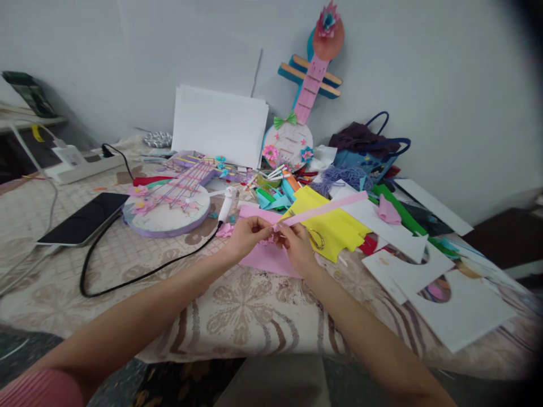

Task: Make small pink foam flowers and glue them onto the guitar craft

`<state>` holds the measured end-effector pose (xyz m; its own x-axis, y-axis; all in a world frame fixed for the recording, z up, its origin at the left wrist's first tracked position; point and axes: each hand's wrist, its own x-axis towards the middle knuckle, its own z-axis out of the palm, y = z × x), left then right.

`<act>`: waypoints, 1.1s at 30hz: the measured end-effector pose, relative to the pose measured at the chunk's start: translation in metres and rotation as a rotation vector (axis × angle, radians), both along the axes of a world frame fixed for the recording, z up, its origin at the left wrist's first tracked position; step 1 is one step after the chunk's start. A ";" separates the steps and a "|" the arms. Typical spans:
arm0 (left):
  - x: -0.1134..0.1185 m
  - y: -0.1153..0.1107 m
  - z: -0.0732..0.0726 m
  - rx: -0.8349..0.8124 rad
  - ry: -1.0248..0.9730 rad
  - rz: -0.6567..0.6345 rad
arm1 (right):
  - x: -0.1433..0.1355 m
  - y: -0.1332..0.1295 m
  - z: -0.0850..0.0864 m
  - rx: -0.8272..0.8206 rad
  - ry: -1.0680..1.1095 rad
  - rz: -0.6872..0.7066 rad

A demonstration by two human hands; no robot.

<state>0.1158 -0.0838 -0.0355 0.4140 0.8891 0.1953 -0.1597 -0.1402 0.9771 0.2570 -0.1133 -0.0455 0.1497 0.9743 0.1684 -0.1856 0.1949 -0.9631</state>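
Note:
A long pink paper strip (328, 209) runs up to the right from between my two hands, over a yellow sheet. My left hand (251, 234) pinches the strip's lower end between thumb and fingertips. Beside it, almost touching, my right hand (294, 242) is closed on the same strip. Gathered or ruffled pink paper shows partly under the fingers; its shape is hard to make out. Below both hands lies a pink sheet (271, 264). Scissors with golden handles (317, 239) rest on the yellow sheet (335, 226), right of my right hand.
A white glue gun (227, 207) with a black cord stands left of my hands. Further left are a decorated round paper instrument (169, 212) and a phone (82, 219). A taller paper instrument (291, 141) leans on the wall. Cut white boards (462, 311) lie right.

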 end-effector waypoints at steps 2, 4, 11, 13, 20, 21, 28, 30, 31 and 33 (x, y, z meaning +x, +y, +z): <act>0.000 0.001 -0.001 0.007 -0.002 0.001 | 0.000 -0.001 0.001 0.008 -0.008 0.019; 0.000 0.001 -0.001 0.012 -0.004 0.005 | 0.000 -0.001 0.002 0.023 -0.032 0.060; -0.001 0.000 0.002 -0.029 -0.009 -0.023 | 0.003 0.000 0.000 0.050 -0.101 0.073; -0.001 0.001 0.002 -0.065 -0.040 -0.055 | 0.004 0.001 -0.001 0.045 -0.083 0.063; 0.000 0.000 0.002 -0.077 -0.015 -0.047 | 0.004 0.001 -0.002 0.036 -0.086 0.045; 0.000 -0.001 0.003 -0.076 -0.007 -0.031 | 0.003 0.001 -0.002 0.032 -0.083 0.043; -0.003 0.001 0.006 -0.054 0.030 -0.015 | 0.003 0.000 0.007 -0.045 0.039 0.108; -0.004 0.003 0.007 -0.059 0.064 -0.005 | 0.005 0.001 0.009 -0.057 0.043 0.137; -0.004 0.004 0.007 -0.064 0.073 0.003 | 0.006 0.001 0.009 -0.061 0.030 0.142; -0.004 0.004 0.008 -0.071 0.074 0.013 | 0.007 0.002 0.009 -0.062 -0.003 0.128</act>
